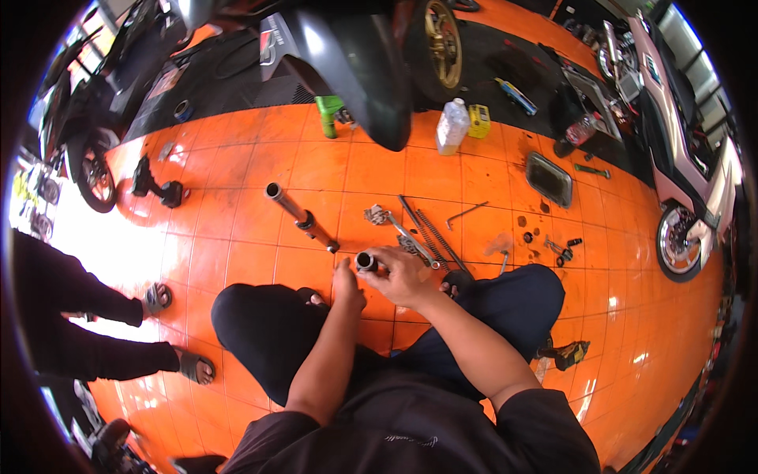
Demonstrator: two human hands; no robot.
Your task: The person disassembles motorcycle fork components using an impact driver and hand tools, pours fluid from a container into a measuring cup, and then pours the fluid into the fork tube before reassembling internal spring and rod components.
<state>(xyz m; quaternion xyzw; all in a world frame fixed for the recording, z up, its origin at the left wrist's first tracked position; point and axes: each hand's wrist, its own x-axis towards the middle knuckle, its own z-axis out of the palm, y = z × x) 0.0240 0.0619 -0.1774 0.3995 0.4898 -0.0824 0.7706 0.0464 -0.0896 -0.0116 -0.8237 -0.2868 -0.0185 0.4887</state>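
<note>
My right hand (399,276) is wrapped round the upper part of a dark metal tube (365,261), whose open end faces up. Just left of it and lower, my left hand (347,280) is closed; what its fingers hold is hidden. A second fork tube (300,213) lies on the orange tiles ahead and to the left. Beyond my hands are long coil springs (433,238), a thin rod (409,209), a wrench with a rag (377,215) and a hex key (466,214). Small dark parts (564,254) lie to the right.
A motorcycle (347,79) stands ahead, others (95,174) (679,237) at both sides. Drills (158,189) (568,355), a bottle (452,126), a green can (328,118) and a metal tray (549,178) are on the floor. Another person's legs and sandalled feet (103,332) are at left.
</note>
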